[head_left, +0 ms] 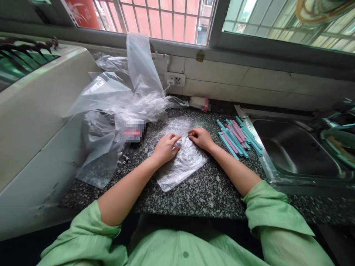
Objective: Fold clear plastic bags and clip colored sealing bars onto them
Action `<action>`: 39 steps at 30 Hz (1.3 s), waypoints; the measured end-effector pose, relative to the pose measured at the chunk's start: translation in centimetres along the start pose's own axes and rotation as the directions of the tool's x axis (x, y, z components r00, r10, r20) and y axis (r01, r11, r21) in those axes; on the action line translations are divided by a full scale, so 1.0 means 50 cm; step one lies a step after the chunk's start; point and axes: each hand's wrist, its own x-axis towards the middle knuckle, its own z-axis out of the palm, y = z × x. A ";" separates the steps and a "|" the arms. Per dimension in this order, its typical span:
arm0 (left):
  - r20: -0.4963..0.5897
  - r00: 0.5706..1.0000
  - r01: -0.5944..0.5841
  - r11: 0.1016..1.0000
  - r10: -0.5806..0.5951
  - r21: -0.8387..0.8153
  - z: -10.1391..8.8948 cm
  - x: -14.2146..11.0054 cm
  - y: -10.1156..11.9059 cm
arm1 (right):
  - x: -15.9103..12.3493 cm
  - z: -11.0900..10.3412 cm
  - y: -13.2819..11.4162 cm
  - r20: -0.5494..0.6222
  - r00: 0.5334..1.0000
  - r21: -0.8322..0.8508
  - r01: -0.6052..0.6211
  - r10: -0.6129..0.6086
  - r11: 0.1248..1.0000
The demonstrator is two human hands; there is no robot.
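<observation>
Green shirt [166,248] faces plastic [181,168] under half-open left grip [165,148], right grip [202,138] perhaps pinching it.

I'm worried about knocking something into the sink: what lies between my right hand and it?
In the head view, a pile of teal and pink plastic strips lies on the speckled countertop between your right hand and the metal sink.

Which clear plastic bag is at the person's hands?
The flat, crinkled bag on the speckled counter, at the left hand and right hand. The other bags are heaped loosely to its left, apart from both hands.
</observation>
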 end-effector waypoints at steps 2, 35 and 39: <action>-0.011 0.999 -0.053 0.998 0.054 0.029 0.005 -0.003 0.002 | -0.004 0.001 -0.001 -0.052 0.999 0.028 -0.011 0.012 1.000; -0.100 0.981 -0.174 0.981 0.165 -0.085 -0.048 -0.171 0.049 | -0.246 -0.111 0.010 0.123 0.916 -0.090 0.394 -0.383 0.915; 0.048 0.996 -0.067 0.980 0.077 -0.189 -0.059 -0.141 0.043 | -0.222 -0.097 0.018 0.124 0.938 -0.025 0.330 -0.325 0.944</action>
